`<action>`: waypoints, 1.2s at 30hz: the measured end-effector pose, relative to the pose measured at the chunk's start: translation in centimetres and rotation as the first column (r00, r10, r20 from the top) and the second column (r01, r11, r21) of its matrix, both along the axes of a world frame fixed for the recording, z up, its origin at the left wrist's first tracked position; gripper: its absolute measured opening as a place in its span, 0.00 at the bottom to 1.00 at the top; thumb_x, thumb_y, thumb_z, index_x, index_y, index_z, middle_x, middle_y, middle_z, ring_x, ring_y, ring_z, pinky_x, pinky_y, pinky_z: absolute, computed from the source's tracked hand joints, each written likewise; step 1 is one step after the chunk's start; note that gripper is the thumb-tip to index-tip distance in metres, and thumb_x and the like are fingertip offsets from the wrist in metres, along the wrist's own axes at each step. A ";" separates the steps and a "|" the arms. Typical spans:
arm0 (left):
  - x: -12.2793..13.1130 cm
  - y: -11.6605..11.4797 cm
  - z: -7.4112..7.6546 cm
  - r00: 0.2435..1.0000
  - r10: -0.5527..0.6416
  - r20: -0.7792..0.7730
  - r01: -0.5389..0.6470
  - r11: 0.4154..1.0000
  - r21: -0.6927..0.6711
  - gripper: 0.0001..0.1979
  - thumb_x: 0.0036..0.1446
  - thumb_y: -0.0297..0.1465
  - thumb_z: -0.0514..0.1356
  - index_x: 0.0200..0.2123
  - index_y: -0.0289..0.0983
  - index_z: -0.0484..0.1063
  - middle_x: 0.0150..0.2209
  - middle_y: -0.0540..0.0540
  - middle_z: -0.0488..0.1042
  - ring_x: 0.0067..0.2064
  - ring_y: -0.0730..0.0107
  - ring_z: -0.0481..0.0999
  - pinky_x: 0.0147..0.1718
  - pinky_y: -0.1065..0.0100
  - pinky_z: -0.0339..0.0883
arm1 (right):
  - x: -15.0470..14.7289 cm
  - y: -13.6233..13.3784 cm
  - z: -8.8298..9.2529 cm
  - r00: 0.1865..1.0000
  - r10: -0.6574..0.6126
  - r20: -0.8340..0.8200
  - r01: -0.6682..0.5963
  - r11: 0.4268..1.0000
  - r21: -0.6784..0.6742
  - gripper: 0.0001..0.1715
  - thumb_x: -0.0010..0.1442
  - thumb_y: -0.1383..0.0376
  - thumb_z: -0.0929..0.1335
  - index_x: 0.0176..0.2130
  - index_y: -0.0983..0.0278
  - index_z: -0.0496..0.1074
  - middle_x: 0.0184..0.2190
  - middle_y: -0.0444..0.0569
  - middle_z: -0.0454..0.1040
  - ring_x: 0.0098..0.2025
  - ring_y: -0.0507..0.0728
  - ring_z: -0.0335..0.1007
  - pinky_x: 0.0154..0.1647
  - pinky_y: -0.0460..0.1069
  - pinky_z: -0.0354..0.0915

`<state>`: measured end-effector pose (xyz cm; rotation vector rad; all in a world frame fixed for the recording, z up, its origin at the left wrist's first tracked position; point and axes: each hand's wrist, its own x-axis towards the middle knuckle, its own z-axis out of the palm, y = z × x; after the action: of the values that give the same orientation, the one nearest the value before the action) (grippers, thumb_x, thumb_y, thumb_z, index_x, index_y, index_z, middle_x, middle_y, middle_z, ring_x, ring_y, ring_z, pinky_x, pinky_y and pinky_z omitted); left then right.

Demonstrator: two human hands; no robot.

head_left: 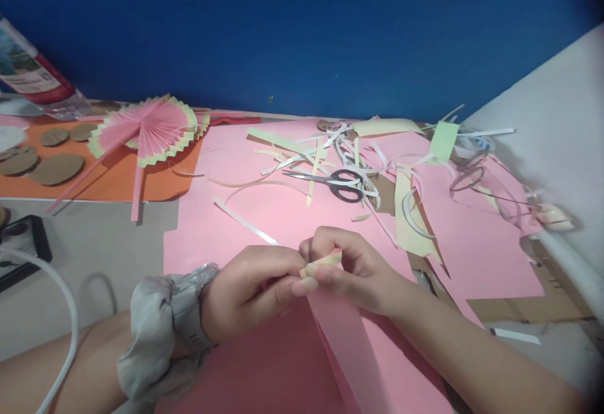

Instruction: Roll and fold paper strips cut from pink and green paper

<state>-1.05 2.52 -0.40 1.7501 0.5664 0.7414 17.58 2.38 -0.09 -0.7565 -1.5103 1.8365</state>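
Observation:
My left hand (259, 279) and my right hand (353, 269) meet low in the middle of the view, both closed with thumbs on top. Between their fingers they pinch a pink paper strip (346, 338) with a pale yellow edge (333, 261). Its top end looks folded over, and the rest hangs down toward me. Fingers hide part of the fold. Beneath the hands lie large pink paper sheets (198, 244). Beyond them rest dark-handled scissors (346, 185), apart from both hands, among cut white and yellow paper strips (309, 159).
Left, pleated pink-and-yellow paper fans (155, 128) and cardboard discs (56, 168) lie on orange paper (160, 181). A bottle (35, 74) leans behind. A phone (26, 244) sits below, and a white cable (70, 304) crosses my left forearm. A blue wall (302, 36) bounds the back.

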 end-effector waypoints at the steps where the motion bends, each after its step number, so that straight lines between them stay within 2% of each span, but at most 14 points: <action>1: 0.0 0.0 0.1 1.000 -0.004 -0.008 0.004 1.000 -0.009 0.12 0.62 0.31 0.49 0.25 0.37 0.61 0.21 0.52 0.59 0.23 0.75 0.59 0.22 0.72 0.56 | 0.0 0.0 0.0 1.000 0.001 -0.001 -0.001 1.000 0.000 0.14 0.61 0.61 0.65 0.27 0.61 0.56 0.22 0.39 0.52 0.25 0.50 0.48 0.26 0.47 0.45; 6: 0.0 0.1 0.2 1.000 -0.010 -0.003 0.010 1.000 -0.024 0.12 0.62 0.31 0.49 0.25 0.38 0.62 0.20 0.51 0.62 0.23 0.75 0.61 0.22 0.70 0.58 | 0.1 0.0 0.2 1.000 0.003 0.017 -0.003 1.000 -0.009 0.15 0.61 0.62 0.65 0.27 0.61 0.55 0.22 0.39 0.52 0.25 0.50 0.48 0.26 0.47 0.45; 12: -0.1 0.0 -0.2 0.999 -0.018 0.028 0.020 0.998 -0.053 0.14 0.63 0.32 0.48 0.25 0.37 0.62 0.21 0.53 0.63 0.23 0.78 0.62 0.23 0.74 0.58 | 0.0 0.0 0.1 1.000 -0.012 0.022 0.013 0.999 -0.044 0.16 0.60 0.61 0.66 0.26 0.62 0.55 0.22 0.38 0.53 0.25 0.49 0.47 0.26 0.47 0.45; 17: -0.1 0.0 0.0 1.000 -0.014 -0.012 0.011 0.986 -0.165 0.15 0.64 0.34 0.48 0.26 0.37 0.62 0.20 0.53 0.65 0.22 0.78 0.64 0.23 0.74 0.59 | 0.0 0.2 0.2 0.999 -0.015 0.041 0.017 0.997 -0.069 0.17 0.60 0.60 0.65 0.26 0.61 0.54 0.22 0.38 0.51 0.25 0.49 0.45 0.26 0.46 0.44; 23: 0.4 0.2 0.0 0.996 0.046 -0.082 -0.069 0.951 -0.302 0.17 0.65 0.38 0.47 0.26 0.37 0.62 0.20 0.55 0.67 0.22 0.80 0.65 0.23 0.75 0.58 | 0.0 0.7 -0.1 0.982 -0.113 0.152 0.115 0.993 -0.004 0.18 0.59 0.60 0.66 0.26 0.62 0.54 0.22 0.37 0.48 0.24 0.48 0.42 0.25 0.46 0.43; 28: 0.6 0.3 -0.4 0.994 0.053 -0.098 -0.085 0.929 -0.361 0.17 0.65 0.39 0.46 0.27 0.37 0.61 0.19 0.55 0.67 0.20 0.80 0.63 0.20 0.75 0.56 | -0.1 0.8 -0.4 0.981 -0.163 0.105 0.171 0.982 -0.076 0.18 0.59 0.56 0.65 0.26 0.62 0.55 0.22 0.38 0.48 0.24 0.49 0.42 0.26 0.46 0.43; 32: 0.6 0.4 -0.6 0.990 0.084 -0.117 -0.122 0.921 -0.370 0.16 0.65 0.40 0.46 0.28 0.37 0.61 0.19 0.56 0.66 0.20 0.79 0.62 0.20 0.75 0.55 | -0.2 0.9 -0.2 0.986 -0.069 0.152 0.091 0.985 -0.145 0.19 0.60 0.56 0.65 0.25 0.62 0.56 0.22 0.38 0.49 0.24 0.49 0.45 0.26 0.46 0.46; 36: 0.8 0.5 -0.5 0.974 0.102 -0.200 -0.168 0.921 -0.351 0.17 0.66 0.39 0.45 0.26 0.38 0.59 0.18 0.56 0.64 0.20 0.78 0.63 0.24 0.73 0.58 | -0.5 0.9 -0.1 0.981 -0.056 0.184 0.069 0.996 -0.064 0.19 0.62 0.57 0.62 0.24 0.64 0.60 0.26 0.42 0.55 0.29 0.51 0.52 0.33 0.47 0.53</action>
<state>-0.22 2.97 -0.93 1.4447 0.8972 0.5331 17.09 3.26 -0.18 -1.0184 -1.5218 1.8227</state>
